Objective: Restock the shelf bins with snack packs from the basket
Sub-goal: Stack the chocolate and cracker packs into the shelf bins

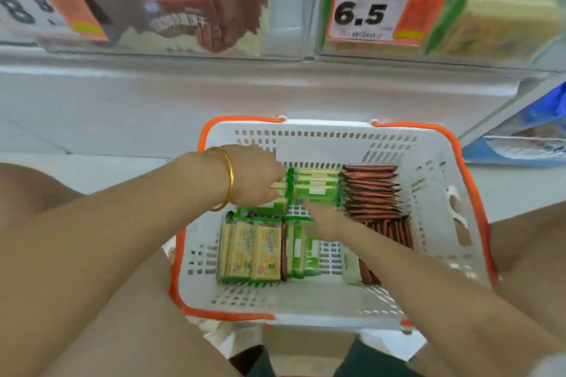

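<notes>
A white basket with an orange rim [306,309] stands on the floor below me. Inside lie green-and-cream snack packs [254,251] at the left and middle and brown-red snack packs [372,189] at the right. My left hand [254,177], with a gold bangle on the wrist, reaches into the basket and its fingers curl round the green packs [315,189] at the far side. My right hand [324,219] reaches in from the right, fingers extended onto the green packs in the middle. Two clear shelf bins hang above: brown packs [190,9] left, green-cream packs [505,15] right.
Orange price tags hang on the bin fronts, one reading 6.5 [386,9]. A white shelf ledge [275,85] runs between bins and basket. A lower shelf with blue packaging [526,137] sticks out at the right. My knees flank the basket.
</notes>
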A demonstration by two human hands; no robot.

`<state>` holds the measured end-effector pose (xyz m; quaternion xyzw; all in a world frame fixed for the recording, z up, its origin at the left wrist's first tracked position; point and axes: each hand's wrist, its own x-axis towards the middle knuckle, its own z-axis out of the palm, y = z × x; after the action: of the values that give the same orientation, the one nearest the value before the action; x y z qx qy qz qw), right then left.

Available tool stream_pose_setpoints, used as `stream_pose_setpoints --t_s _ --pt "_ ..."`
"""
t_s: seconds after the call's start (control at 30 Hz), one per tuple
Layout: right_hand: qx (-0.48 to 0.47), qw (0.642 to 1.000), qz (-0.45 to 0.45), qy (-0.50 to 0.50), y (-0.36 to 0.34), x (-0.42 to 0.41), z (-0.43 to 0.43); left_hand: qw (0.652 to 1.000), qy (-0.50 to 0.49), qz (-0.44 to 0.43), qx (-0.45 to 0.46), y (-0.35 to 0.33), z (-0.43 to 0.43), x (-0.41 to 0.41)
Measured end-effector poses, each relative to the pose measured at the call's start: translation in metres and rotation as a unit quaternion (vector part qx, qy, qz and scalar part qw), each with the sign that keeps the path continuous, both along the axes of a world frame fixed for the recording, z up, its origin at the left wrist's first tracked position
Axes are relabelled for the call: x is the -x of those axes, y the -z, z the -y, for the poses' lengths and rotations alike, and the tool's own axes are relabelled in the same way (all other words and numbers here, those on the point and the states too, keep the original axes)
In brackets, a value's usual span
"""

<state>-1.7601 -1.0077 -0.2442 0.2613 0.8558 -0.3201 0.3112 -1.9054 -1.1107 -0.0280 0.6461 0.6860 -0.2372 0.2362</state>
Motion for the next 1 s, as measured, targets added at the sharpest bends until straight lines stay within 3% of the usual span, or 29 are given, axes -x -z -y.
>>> stream_pose_setpoints --t_s 0.17,0.33,0.47,0.57,0.73,0.87,0.93,1.0 --pt "-0.011 1.000 -0.002 0.016 0.033 -0.001 0.026 1.000 0.014 -0.009 0.010 0.002 -0.002 -0.003" --pt "0.020 0.979 0.013 0.205 0.035 -0.001 0.024 1.000 0.017 -0.022 -0.010 -0.003 -0.007 -0.002" --pt "0.012 0.967 0.045 0.249 0.009 -0.006 0.009 1.000 0.010 0.006 -0.009 -0.002 -0.009 -0.006" --pt "0.030 0.959 0.009 0.282 -0.035 -0.002 -0.015 0.999 -0.007 0.031 -0.010 0.001 -0.009 -0.010" --pt "0.229 0.856 -0.106 0.452 -0.137 -0.006 -0.047 0.993 -0.050 0.102 -0.031 0.004 -0.013 -0.027" --pt "0.319 0.785 -0.146 0.511 -0.202 -0.021 -0.053 0.979 -0.062 0.111 -0.157 -0.003 -0.016 -0.047" --pt "0.292 0.802 -0.159 0.496 -0.228 -0.030 -0.052 0.958 -0.064 0.124 -0.251 -0.011 -0.022 -0.051" --pt "0.147 0.875 -0.183 0.423 -0.247 -0.041 -0.054 0.930 -0.117 0.182 -0.297 -0.025 -0.029 -0.047"
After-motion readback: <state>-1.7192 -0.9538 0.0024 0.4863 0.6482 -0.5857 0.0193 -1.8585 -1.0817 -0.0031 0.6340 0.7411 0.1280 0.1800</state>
